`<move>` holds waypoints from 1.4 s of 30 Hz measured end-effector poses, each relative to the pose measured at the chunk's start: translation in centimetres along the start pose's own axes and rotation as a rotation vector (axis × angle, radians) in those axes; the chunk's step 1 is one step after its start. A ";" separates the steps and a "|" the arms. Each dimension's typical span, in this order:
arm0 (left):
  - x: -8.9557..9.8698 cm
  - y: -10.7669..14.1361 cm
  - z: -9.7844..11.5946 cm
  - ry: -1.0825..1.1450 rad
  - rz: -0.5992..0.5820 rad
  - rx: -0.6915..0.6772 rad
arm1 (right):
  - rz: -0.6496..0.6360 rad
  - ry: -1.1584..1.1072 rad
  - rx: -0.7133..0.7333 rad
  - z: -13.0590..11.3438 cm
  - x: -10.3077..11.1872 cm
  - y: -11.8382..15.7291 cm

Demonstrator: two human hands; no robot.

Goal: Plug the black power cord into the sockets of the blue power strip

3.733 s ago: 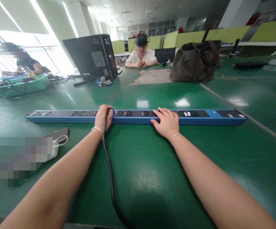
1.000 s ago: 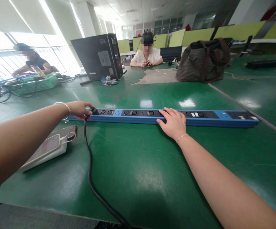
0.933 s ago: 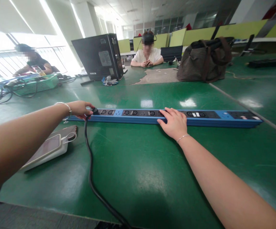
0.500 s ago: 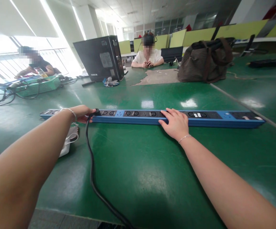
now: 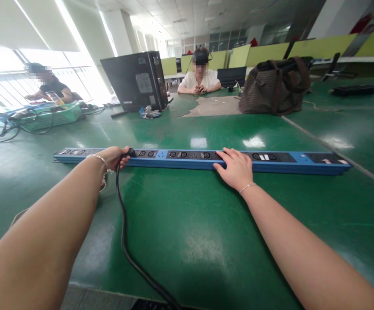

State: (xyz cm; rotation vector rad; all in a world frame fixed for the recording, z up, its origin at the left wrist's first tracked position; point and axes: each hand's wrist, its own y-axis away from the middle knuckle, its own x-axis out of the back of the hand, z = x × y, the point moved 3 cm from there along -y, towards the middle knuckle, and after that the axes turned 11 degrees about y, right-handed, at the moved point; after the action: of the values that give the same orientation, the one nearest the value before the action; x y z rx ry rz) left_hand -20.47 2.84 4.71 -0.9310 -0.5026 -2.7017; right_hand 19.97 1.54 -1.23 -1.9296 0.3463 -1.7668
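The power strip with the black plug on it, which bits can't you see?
Plug's prongs, head view: hidden by its own body and the left hand, so I can't tell if it's pushed in.
Some of the strip's sockets, head view: covered by the right hand and left wrist.
Cord's far end, head view: cut off by the bottom edge.
Label's words, head view: too small and blurred.

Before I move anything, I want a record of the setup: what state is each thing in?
Blue power strip: lying flat, sockets up
Black plug: gripped, seating unclear
Black cable: slack, curved
Left hand: closed on the plug
Right hand: open, resting on the strip
Brown bag: upright
Computer tower: standing
Green basket: loaded
Gloves: crumpled
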 end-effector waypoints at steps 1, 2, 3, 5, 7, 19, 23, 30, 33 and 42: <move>-0.1 0.1 -0.1 0.030 -0.038 0.055 | -0.004 0.002 0.001 0.0 0.0 0.0; -0.1 0.2 -0.1 0.063 -0.082 0.120 | -0.006 0.004 0.001 0.0 0.0 0.0; -0.2 0.1 -0.2 0.094 -0.120 0.187 | -0.007 0.006 0.002 0.0 0.0 0.0; -0.1 -0.3 -0.1 0.140 -0.154 0.280 | -0.006 0.008 0.004 0.0 0.0 0.0; -0.1 -0.7 0.0 0.173 -0.160 0.352 | -0.003 0.007 0.005 0.0 0.0 0.0; -0.4 0.6 0.0 0.334 -0.118 0.423 | -0.005 0.003 -0.009 0.0 -0.1 0.0; -0.3 0.6 0.2 0.349 -0.087 0.442 | -0.006 0.002 -0.010 0.0 0.0 0.0; -0.6 1.5 -0.4 0.440 -0.092 0.434 | -0.005 -0.005 -0.008 -0.1 0.1 0.0; -1.0 1.7 -0.6 0.469 -0.089 0.418 | -0.004 -0.002 -0.012 -0.1 0.1 0.0; 2.8 3.5 3.0 0.646 -0.097 0.310 | -0.010 0.000 -0.010 -0.2 0.2 0.1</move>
State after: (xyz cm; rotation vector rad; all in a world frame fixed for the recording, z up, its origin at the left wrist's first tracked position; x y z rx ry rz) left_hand -19.83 0.52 9.59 0.0581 -0.7911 -2.6838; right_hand 19.78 1.37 -1.12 -1.9418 0.3468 -1.7741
